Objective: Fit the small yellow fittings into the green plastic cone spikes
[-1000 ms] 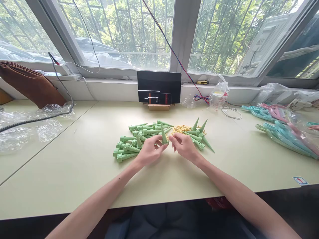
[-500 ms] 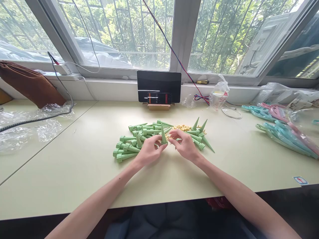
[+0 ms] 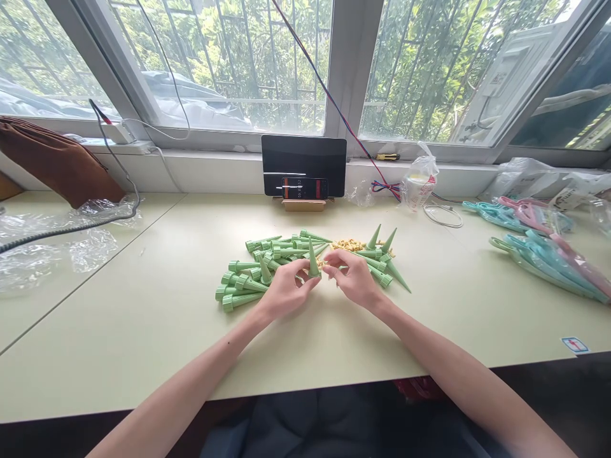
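Observation:
My left hand (image 3: 289, 286) is closed around the base of a green plant watering spike (image 3: 312, 257), whose point stands upward. Close to its right side is my right hand (image 3: 353, 277), thumb and fingers pinched together; whatever they hold is too small to make out. On the left lies a pile of green watering spikes (image 3: 245, 282), mostly flat, with one pointing up. Behind my right hand sits a heap of small yellow pieces (image 3: 348, 245). More green spikes (image 3: 380, 277) lie on the right, two with their points up.
A tablet (image 3: 305, 159) with a phone (image 3: 305, 188) before it leans at the back of the table (image 3: 143, 343). Pink and teal bagged items (image 3: 548, 254) lie on the right. Plastic wrapping (image 3: 57, 245) and a black cable (image 3: 71, 227) are on the left. A bagged cup (image 3: 420, 184) stands behind.
Almost nothing differs. Both hands keep the same place and grip, and the spike stays upright; the whole view has shifted very slightly.

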The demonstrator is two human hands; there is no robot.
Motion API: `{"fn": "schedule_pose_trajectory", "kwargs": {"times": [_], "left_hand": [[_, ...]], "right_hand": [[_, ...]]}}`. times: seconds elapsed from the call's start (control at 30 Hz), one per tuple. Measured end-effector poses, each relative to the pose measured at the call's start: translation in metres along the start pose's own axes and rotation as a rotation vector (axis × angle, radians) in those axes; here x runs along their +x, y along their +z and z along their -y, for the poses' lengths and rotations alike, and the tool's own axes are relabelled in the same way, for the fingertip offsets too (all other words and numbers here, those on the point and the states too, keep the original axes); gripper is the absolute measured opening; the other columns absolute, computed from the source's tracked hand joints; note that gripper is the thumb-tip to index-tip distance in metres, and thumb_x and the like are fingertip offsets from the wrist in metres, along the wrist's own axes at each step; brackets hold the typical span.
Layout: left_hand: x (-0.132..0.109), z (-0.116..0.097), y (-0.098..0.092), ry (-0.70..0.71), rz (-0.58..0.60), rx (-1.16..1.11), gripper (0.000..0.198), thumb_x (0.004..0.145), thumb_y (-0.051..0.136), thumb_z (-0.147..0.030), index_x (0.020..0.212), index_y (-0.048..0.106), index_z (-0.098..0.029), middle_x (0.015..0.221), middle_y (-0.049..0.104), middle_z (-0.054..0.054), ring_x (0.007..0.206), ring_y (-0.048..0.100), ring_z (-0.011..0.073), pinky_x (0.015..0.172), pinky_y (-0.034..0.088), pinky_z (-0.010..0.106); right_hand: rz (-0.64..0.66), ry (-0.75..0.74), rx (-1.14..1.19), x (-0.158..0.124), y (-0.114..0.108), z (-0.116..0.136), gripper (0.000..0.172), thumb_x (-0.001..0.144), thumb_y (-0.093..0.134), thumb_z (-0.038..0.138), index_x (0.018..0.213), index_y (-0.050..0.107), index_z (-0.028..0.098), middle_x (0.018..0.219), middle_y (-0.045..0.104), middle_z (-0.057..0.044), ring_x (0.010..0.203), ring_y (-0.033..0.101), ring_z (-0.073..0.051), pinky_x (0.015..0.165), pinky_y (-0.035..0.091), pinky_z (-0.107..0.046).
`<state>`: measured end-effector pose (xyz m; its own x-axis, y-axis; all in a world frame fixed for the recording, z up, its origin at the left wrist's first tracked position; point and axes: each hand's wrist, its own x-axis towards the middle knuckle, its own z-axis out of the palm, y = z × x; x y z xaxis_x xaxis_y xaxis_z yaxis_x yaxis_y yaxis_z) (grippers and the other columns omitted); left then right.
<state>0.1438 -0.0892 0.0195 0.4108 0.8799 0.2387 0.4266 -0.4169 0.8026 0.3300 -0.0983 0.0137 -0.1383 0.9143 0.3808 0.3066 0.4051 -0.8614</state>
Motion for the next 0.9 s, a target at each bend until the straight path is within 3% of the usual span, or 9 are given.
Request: {"fn": "schedule_pose_trajectory", "kwargs": {"times": [0.43, 0.67, 0.9], "left_hand": [[0.000, -0.003, -0.001, -0.003, -0.008, 0.000, 0.021, 0.084, 0.062, -0.031, 0.099, 0.066, -0.018, 0.093, 0.069, 0.006, 0.082, 0.063, 0.0196, 0.069, 0.054, 0.030], [0.000, -0.009, -0.006, -0.079, 0.071, -0.259, 0.025, 0.084, 0.064, -0.035, 0.104, 0.068, -0.021, 0.104, 0.070, 0.006, 0.098, 0.065, 0.0232, 0.075, 0.056, 0.030], [0.000, -0.012, -0.009, -0.143, 0.121, -0.470, 0.030, 0.084, 0.065, -0.040, 0.104, 0.069, -0.018, 0.100, 0.069, 0.008, 0.089, 0.064, 0.0209, 0.066, 0.055, 0.029]], "right_hand": [[0.008, 0.011, 0.027, 0.000, -0.001, 0.005, 0.013, 0.087, 0.061, 0.033, 0.087, 0.061, 0.020, 0.074, 0.064, -0.002, 0.057, 0.059, -0.015, 0.048, 0.049, -0.027], [0.005, 0.010, 0.020, -0.001, 0.000, 0.004, 0.016, 0.088, 0.062, 0.037, 0.088, 0.062, 0.021, 0.076, 0.066, -0.003, 0.058, 0.060, -0.016, 0.049, 0.050, -0.029], [0.041, 0.010, 0.061, -0.002, 0.000, 0.009, 0.019, 0.089, 0.062, 0.040, 0.091, 0.063, 0.020, 0.077, 0.069, -0.004, 0.059, 0.061, -0.016, 0.049, 0.051, -0.029]]}}
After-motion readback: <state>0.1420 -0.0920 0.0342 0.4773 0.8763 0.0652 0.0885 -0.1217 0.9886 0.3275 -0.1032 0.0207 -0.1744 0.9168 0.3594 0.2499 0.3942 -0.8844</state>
